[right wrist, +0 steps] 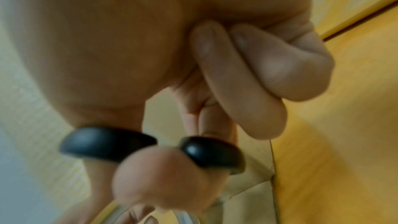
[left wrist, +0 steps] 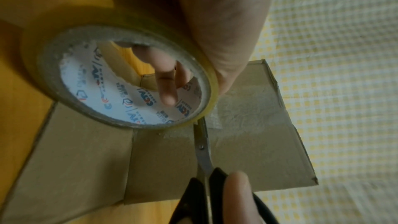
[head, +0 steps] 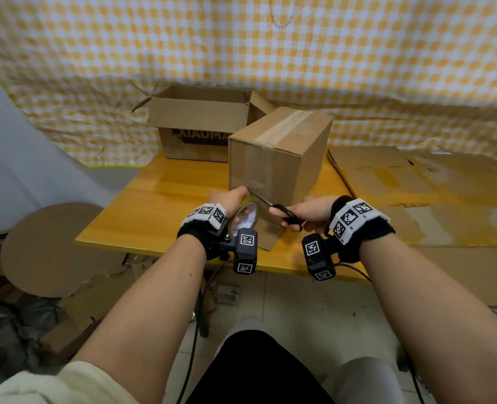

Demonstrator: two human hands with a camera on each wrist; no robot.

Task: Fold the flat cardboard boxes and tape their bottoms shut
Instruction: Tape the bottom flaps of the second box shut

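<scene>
Head view: a taped cardboard box point(head: 279, 156) is stood on the wooden surface point(head: 160, 205), an open box point(head: 200, 123) behind it, flat cardboard sheets point(head: 410, 182) to the right. Both forearms are extended to the box's near face. The tape roll point(head: 246, 218) is gripped by the left hand point(head: 227, 198); black-handled scissors point(head: 276, 209) are held by the right hand point(head: 311, 212), blades pointed at the roll.

Left wrist view: fingers point(left wrist: 165, 81) are hooked through the roll's core; the blades are closed at the tape strip point(left wrist: 215, 120) beside the roll.

Right wrist view: blurred; thumb and finger are threaded through the handle loops point(right wrist: 150, 146), remaining fingers curled.
</scene>
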